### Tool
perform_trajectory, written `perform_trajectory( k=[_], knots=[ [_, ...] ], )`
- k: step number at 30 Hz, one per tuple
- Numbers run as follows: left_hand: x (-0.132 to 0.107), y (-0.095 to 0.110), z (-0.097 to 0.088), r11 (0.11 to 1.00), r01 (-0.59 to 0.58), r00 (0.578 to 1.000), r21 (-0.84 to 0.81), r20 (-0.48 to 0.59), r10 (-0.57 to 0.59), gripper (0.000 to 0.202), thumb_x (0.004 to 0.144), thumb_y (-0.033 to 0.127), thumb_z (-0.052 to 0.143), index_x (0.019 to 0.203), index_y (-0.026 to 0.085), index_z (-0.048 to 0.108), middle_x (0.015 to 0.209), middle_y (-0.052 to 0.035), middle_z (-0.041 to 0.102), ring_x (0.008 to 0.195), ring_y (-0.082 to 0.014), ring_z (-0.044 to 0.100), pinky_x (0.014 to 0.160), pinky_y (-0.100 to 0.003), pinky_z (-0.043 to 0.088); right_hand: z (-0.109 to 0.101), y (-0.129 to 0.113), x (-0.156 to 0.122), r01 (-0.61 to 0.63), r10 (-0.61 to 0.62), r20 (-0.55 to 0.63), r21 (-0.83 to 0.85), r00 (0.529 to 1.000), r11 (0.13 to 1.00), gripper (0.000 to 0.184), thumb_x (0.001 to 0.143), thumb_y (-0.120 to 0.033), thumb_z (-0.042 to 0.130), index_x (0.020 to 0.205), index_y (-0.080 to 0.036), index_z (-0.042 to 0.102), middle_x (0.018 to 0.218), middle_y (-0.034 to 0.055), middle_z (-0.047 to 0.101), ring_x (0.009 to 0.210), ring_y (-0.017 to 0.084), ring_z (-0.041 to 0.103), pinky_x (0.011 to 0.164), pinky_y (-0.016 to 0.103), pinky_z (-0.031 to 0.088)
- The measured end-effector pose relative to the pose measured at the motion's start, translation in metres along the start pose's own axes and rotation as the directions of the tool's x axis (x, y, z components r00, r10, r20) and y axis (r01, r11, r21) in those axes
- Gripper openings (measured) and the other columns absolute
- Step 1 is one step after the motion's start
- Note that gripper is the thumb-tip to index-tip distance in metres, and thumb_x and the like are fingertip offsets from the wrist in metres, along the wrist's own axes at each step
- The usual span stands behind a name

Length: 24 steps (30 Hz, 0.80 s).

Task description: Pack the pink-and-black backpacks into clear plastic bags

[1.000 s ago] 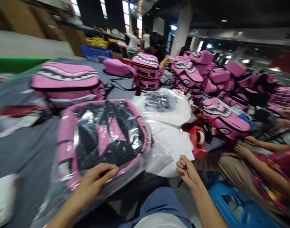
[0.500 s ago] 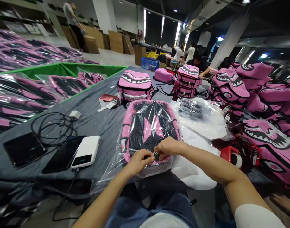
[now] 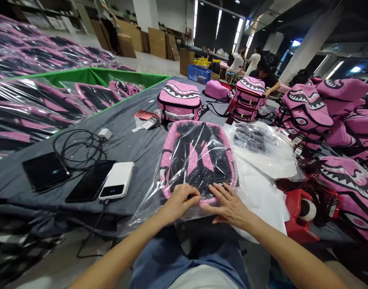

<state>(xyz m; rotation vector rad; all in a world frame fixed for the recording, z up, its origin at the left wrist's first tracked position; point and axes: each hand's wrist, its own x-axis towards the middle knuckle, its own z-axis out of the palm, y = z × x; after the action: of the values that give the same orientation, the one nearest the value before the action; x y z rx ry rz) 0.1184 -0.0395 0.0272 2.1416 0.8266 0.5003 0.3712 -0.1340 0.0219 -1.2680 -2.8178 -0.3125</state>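
A pink and black backpack (image 3: 184,176) lies in front of me with its padded back panel up, inside a clear plastic bag (image 3: 149,204). Loose film spreads out past its left side and near end. My left hand (image 3: 179,200) is closed in a pinch on the plastic at the near end of the backpack. Just to its right, my right hand (image 3: 230,206) rests flat on the bag with its fingers spread. Beside the backpack on the right lies a stack of clear bags (image 3: 259,146).
A red tape dispenser (image 3: 295,214) and pink shark-face backpacks (image 3: 352,180) are at right; another backpack (image 3: 179,98) stands behind. At left are a white power bank (image 3: 120,176), dark phones (image 3: 89,182), cables, and a green-edged bin (image 3: 111,76) of bagged backpacks. A co-worker (image 3: 271,82) sits at the far end.
My right hand has opened from a pinch and now lies flat on the bag. My left hand remains pinched at the near end. The view has shifted, moving the scene rightward.
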Motion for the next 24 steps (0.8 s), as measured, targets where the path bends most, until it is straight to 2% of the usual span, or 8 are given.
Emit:
perform_trajectory(
  k=[3,8,12,14,16,19,22,24],
  knots=[
    [-0.031,-0.010,-0.014,0.975,-0.094,0.988,0.201,-0.103,0.117,0.025,0.094,0.037,0.061,0.114,0.026,0.068,0.098,-0.0034,0.072,0.100,-0.0240,0.061,0.113,-0.049,0.028,0.009,0.003,0.000,0.011,-0.011,-0.005,0.024,1.000,1.000,0.086,0.081,-0.053,0.081,0.153,-0.053,0.034,0.169,0.0102,0.024,0.154,0.037,0.024,0.119,0.062,0.026],
    [-0.069,-0.045,-0.041,0.963,0.113,0.984,0.244,-0.164,-0.074,0.018,0.093,0.041,0.062,0.091,0.026,0.071,0.089,-0.0011,0.071,0.094,-0.0228,0.061,0.111,-0.052,0.026,0.011,0.004,0.008,-0.010,0.021,-0.084,0.128,0.996,0.992,0.074,0.084,-0.040,0.081,0.148,-0.052,0.045,0.168,0.0096,0.026,0.152,0.037,0.028,0.116,0.067,0.031],
    [-0.062,-0.060,-0.047,0.963,0.229,0.962,0.138,-0.186,-0.202,0.022,0.088,0.045,0.065,0.083,0.025,0.073,0.088,-0.0009,0.073,0.092,-0.0225,0.062,0.106,-0.046,0.031,-0.017,0.006,0.009,-0.029,0.093,-0.139,0.401,0.986,0.916,0.039,0.093,-0.034,0.071,0.132,-0.040,0.068,0.163,0.0124,0.038,0.149,0.037,0.035,0.115,0.065,0.035],
    [-0.054,-0.061,-0.045,0.966,0.246,0.959,0.084,-0.166,-0.230,0.024,0.085,0.046,0.066,0.080,0.024,0.074,0.086,-0.0016,0.073,0.088,-0.0224,0.063,0.100,-0.042,0.037,-0.042,0.010,-0.007,-0.124,0.272,-0.179,0.576,0.946,0.808,0.029,0.098,-0.033,0.060,0.122,-0.030,0.075,0.157,0.0149,0.046,0.144,0.035,0.045,0.112,0.056,0.044],
    [-0.049,-0.059,-0.043,0.965,0.256,0.958,0.059,-0.148,-0.245,0.025,0.083,0.047,0.067,0.078,0.024,0.074,0.085,-0.0024,0.073,0.086,-0.0225,0.063,0.095,-0.040,0.039,-0.065,0.014,-0.039,-0.310,0.566,-0.214,0.659,0.796,0.685,0.031,0.099,-0.035,0.053,0.115,-0.024,0.077,0.146,0.0165,0.058,0.133,0.031,0.058,0.107,0.048,0.051],
    [-0.047,-0.055,-0.042,0.965,0.237,0.960,0.115,-0.178,-0.215,0.024,0.084,0.047,0.067,0.079,0.025,0.076,0.086,-0.0030,0.073,0.092,-0.0245,0.061,0.100,-0.044,0.036,-0.082,0.019,-0.113,-0.678,0.899,-0.226,0.595,0.375,0.432,0.031,0.087,-0.050,0.059,0.095,-0.026,0.077,0.109,0.0139,0.075,0.104,0.031,0.071,0.101,0.048,0.054],
    [-0.048,-0.056,-0.042,0.971,0.191,0.962,0.146,-0.226,-0.155,0.024,0.085,0.047,0.067,0.078,0.026,0.076,0.101,-0.0053,0.072,0.109,-0.0292,0.057,0.103,-0.048,0.035,-0.081,0.022,-0.192,-0.922,0.982,-0.175,0.388,-0.068,0.005,0.039,0.069,-0.060,0.059,0.083,-0.027,0.074,0.088,0.0153,0.075,0.078,0.035,0.070,0.074,0.052,0.057],
    [-0.046,-0.059,-0.043,0.977,0.187,0.962,0.103,-0.220,-0.161,0.023,0.084,0.046,0.067,0.075,0.026,0.075,0.113,-0.0057,0.071,0.120,-0.0315,0.052,0.104,-0.050,0.035,-0.074,0.022,-0.233,-0.955,0.961,-0.175,0.246,-0.212,-0.165,0.032,0.065,-0.058,0.056,0.071,-0.029,0.070,0.078,0.0178,0.072,0.062,0.035,0.065,0.058,0.050,0.052]
  ],
)
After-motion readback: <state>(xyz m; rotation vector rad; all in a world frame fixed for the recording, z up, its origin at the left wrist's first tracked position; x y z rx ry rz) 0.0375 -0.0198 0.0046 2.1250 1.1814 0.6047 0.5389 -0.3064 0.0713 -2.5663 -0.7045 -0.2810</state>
